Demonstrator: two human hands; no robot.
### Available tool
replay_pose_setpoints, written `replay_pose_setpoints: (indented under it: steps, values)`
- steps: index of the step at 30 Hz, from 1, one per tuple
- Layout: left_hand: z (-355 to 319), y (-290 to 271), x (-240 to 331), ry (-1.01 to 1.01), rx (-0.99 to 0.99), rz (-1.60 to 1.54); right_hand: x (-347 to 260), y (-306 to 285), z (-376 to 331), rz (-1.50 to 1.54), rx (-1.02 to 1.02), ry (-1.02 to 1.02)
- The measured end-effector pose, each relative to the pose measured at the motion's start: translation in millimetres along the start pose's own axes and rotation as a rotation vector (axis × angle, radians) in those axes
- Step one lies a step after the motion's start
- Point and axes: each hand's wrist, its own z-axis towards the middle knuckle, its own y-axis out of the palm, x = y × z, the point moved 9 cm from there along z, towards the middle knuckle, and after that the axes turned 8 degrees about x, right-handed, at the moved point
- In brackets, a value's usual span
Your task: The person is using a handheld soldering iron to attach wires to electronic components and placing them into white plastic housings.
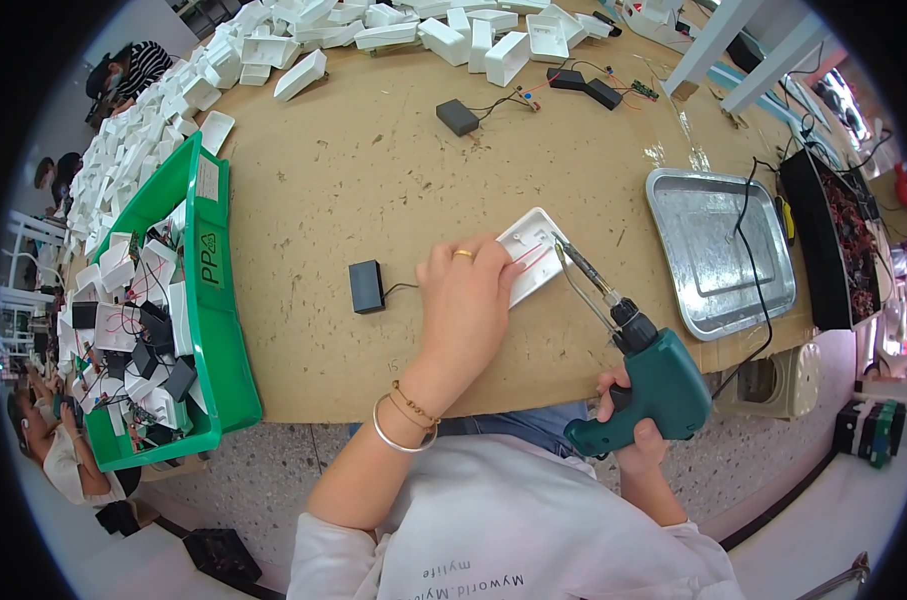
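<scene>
White plastic housing (529,250) lies flat on the brown tabletop (373,200), near the middle and slightly toward the person's right. The left hand (465,305) rests on it palm down, fingers spread over its near edge and pressing it to the board; a gold ring shows on one finger and bangles circle the wrist. Thin red wires run across the housing under the fingertips. A dark wire leads left from under the hand to a small black box (366,286) lying close by on the tabletop. The right hand (635,425) is closed around the grip of a green soldering gun (641,385), held at the near edge of the tabletop with its long metal tip (565,250) angled up and left, touching or just above the right side of the housing. Beyond the gun sits a shallow metal tray (718,250). A green bin (218,330) of wired parts stands at the left, and white housings (373,30) are heaped along the far edge.
</scene>
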Motion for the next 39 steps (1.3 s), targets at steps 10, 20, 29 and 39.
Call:
replay_pose_setpoints:
  steps: [10,20,29,39]
  values:
    - [0,-9,24,0.363,-0.039,0.189,2,-9,-6,0.022,0.026,0.016]
    - [0,-11,11,0.168,0.148,-0.045,0,-15,-13,-0.054,0.060,0.043]
    - [1,-2,14,0.133,0.129,0.042,11,-13,-17,-0.471,-0.047,0.021]
    - [0,1,16,0.137,0.098,0.059,6,-5,-9,-0.409,0.018,0.080]
